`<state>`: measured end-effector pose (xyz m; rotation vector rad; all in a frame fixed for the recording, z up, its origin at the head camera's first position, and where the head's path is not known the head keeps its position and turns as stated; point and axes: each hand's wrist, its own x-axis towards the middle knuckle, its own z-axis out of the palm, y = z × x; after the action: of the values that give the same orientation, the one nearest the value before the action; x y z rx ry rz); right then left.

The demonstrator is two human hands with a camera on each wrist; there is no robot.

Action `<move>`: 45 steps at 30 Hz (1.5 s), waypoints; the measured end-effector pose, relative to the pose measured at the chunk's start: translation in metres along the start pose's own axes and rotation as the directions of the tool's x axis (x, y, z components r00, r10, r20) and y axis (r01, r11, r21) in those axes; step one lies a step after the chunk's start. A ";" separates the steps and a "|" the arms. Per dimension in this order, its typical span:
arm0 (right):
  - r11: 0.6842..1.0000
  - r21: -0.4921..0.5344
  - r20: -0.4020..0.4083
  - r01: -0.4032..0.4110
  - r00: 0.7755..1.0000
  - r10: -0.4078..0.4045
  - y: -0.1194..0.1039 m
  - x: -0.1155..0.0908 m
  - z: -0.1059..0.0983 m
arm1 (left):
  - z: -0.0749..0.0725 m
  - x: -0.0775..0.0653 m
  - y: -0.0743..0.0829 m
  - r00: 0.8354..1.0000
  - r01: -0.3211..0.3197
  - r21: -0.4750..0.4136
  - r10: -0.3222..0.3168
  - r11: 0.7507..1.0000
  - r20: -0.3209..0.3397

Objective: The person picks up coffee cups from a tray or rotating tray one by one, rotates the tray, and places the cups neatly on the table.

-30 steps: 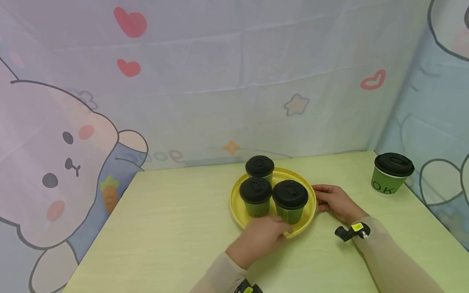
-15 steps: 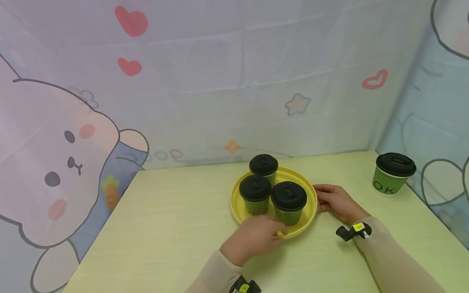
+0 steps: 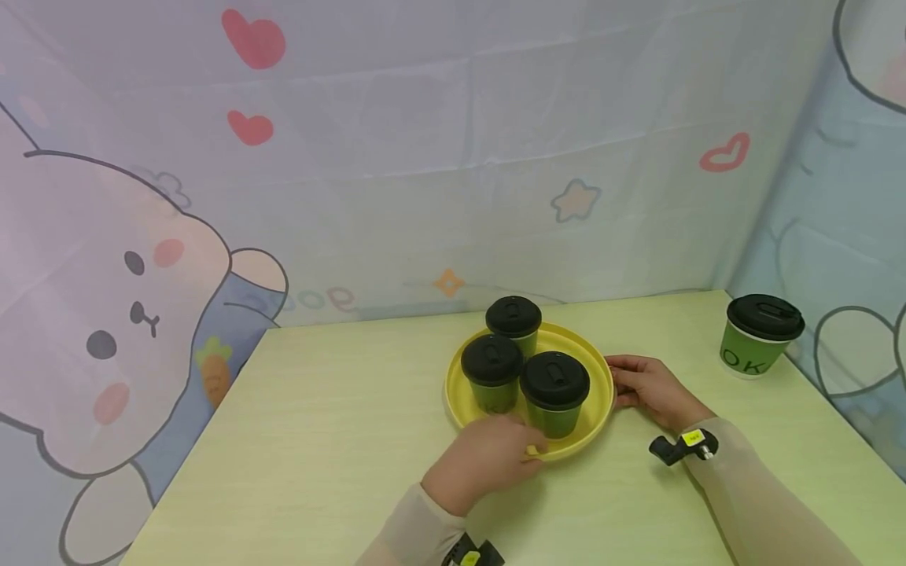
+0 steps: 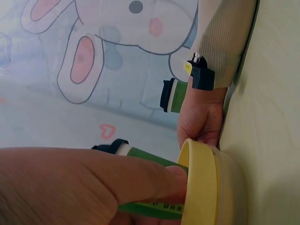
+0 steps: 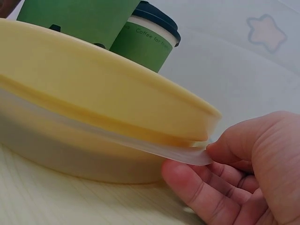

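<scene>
A round yellow turntable (image 3: 591, 369) with a raised rim stands on the table over a pale, translucent base (image 5: 84, 159). It bears three green paper cups with black lids: a back cup (image 3: 513, 316), a left cup (image 3: 491, 369) and a front right cup (image 3: 554, 391). My left hand (image 3: 484, 460) holds the front of the yellow rim, one digit tip inside it beside a cup; its other fingers are partly hidden. At the right side, my right hand (image 3: 654, 391) pinches the whitish edge of the base between thumb and finger, as the right wrist view shows.
Another lidded green cup (image 3: 757, 336) marked "OK" stands on the table at the far right, beyond my right hand. A printed cloth (image 3: 396, 196) hangs behind the pale yellow-green table (image 3: 304, 440) and along both sides.
The turntable has turned clockwise: the back cup moved right and the front right cup moved left. My left hand shifted slightly left along with the rim. My right hand stayed almost still.
</scene>
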<state>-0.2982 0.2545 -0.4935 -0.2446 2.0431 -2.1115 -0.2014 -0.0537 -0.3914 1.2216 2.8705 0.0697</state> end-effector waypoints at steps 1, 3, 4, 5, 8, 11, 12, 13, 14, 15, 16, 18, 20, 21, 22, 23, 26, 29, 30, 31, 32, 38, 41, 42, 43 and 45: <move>1.000 -0.001 -0.001 0.001 1.000 -0.001 0.000 0.000 0.000 | 0.000 0.000 0.002 1.000 0.009 0.008 -0.008 1.000 -0.012; 1.000 -0.002 -0.004 0.004 1.000 -0.004 0.000 0.000 0.000 | 0.001 0.001 0.005 0.998 0.026 0.046 -0.023 0.999 -0.054; 1.000 -0.001 -0.004 0.006 1.000 -0.006 0.000 0.000 0.000 | 0.002 0.001 0.007 0.996 0.035 0.067 -0.029 0.997 -0.082; 1.000 0.000 -0.004 0.007 1.000 -0.007 0.000 0.000 0.000 | 0.003 0.002 0.009 0.994 0.042 0.089 -0.033 0.995 -0.105; 1.000 -0.001 -0.005 0.009 1.000 -0.009 0.000 0.000 0.000 | 0.009 0.006 0.016 0.986 0.065 0.140 -0.042 0.988 -0.159; 1.000 0.001 -0.006 0.005 1.000 -0.005 0.000 0.000 0.000 | 0.014 0.008 0.022 0.983 0.074 0.159 -0.045 0.984 -0.177; 1.000 0.000 -0.007 0.004 1.000 -0.004 0.001 0.000 0.001 | 0.015 0.009 0.023 0.982 0.077 0.162 -0.047 0.984 -0.180; 1.000 -0.001 -0.009 0.003 1.000 -0.003 0.001 0.000 0.001 | 0.016 0.009 0.024 0.982 0.081 0.162 -0.051 0.983 -0.183; 1.000 0.000 -0.010 0.003 1.000 -0.003 0.001 0.000 0.001 | 0.017 0.010 0.025 0.981 0.085 0.157 -0.055 0.984 -0.185; 1.000 -0.001 -0.009 0.003 1.000 -0.003 0.001 0.000 0.001 | 0.017 0.010 0.025 0.980 0.088 0.153 -0.059 0.984 -0.189; 1.000 -0.003 -0.009 0.005 1.000 -0.005 0.001 0.000 0.001 | 0.017 0.010 0.026 0.979 0.090 0.147 -0.061 0.985 -0.193; 1.000 -0.002 -0.007 0.007 1.000 -0.007 0.001 0.000 0.002 | 0.017 0.010 0.026 0.978 0.092 0.140 -0.063 0.986 -0.198; 1.000 -0.003 -0.005 0.007 1.000 -0.007 0.001 0.000 0.002 | 0.018 0.010 0.026 0.978 0.092 0.142 -0.062 0.986 -0.201; 1.000 -0.005 -0.004 0.008 1.000 -0.009 0.001 0.000 0.002 | 0.018 0.010 0.025 0.978 0.093 0.140 -0.064 0.986 -0.198; 1.000 -0.005 -0.006 0.008 1.000 -0.008 0.001 0.000 0.003 | 0.018 0.010 0.025 0.979 0.094 0.141 -0.066 0.986 -0.195; 1.000 -0.007 -0.004 0.009 1.000 -0.009 0.001 0.000 0.003 | 0.018 0.011 0.025 0.979 0.096 0.143 -0.067 0.985 -0.191; 1.000 -0.014 -0.004 0.010 1.000 -0.010 0.001 0.000 0.003 | 0.016 0.010 0.024 0.982 0.102 0.126 -0.079 0.987 -0.172; 1.000 -0.010 -0.003 0.008 1.000 -0.008 0.000 0.000 0.002 | 0.014 0.009 0.021 0.984 0.100 0.106 -0.082 0.989 -0.159; 1.000 -0.008 -0.004 0.005 1.000 -0.006 0.000 0.000 0.002 | 0.013 0.008 0.021 0.985 0.099 0.098 -0.083 0.990 -0.152; 1.000 -0.006 -0.004 0.004 1.000 -0.004 0.000 0.000 0.002 | 0.012 0.007 0.020 0.986 0.099 0.090 -0.085 0.991 -0.145; 1.000 -0.003 -0.003 0.002 1.000 -0.002 0.000 0.000 0.002 | 0.012 0.006 0.019 0.987 0.096 0.082 -0.084 0.992 -0.137; 1.000 -0.009 0.000 -0.001 1.000 0.001 0.000 -0.001 0.001 | 0.001 -0.002 0.013 0.993 0.065 0.059 -0.059 0.996 -0.102; 1.000 -0.012 -0.002 -0.001 1.000 0.001 -0.001 -0.002 0.001 | -0.003 -0.005 0.011 0.995 0.062 0.053 -0.057 0.997 -0.085; 1.000 -0.013 -0.001 0.000 1.000 0.000 -0.001 -0.002 0.001 | -0.004 -0.006 0.010 0.995 0.064 0.047 -0.060 0.997 -0.076; 1.000 -0.013 -0.002 0.002 1.000 -0.002 -0.001 -0.002 0.001 | -0.005 -0.007 0.009 0.996 0.068 0.043 -0.065 0.997 -0.068; 1.000 -0.009 0.000 0.003 1.000 -0.003 -0.001 -0.001 0.001 | -0.006 -0.007 0.008 0.996 0.077 0.029 -0.076 0.997 -0.050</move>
<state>-0.2968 0.2534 -0.4929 -0.2492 2.0543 -2.1051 -0.1907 -0.0534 -0.3846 1.1284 2.9675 0.0553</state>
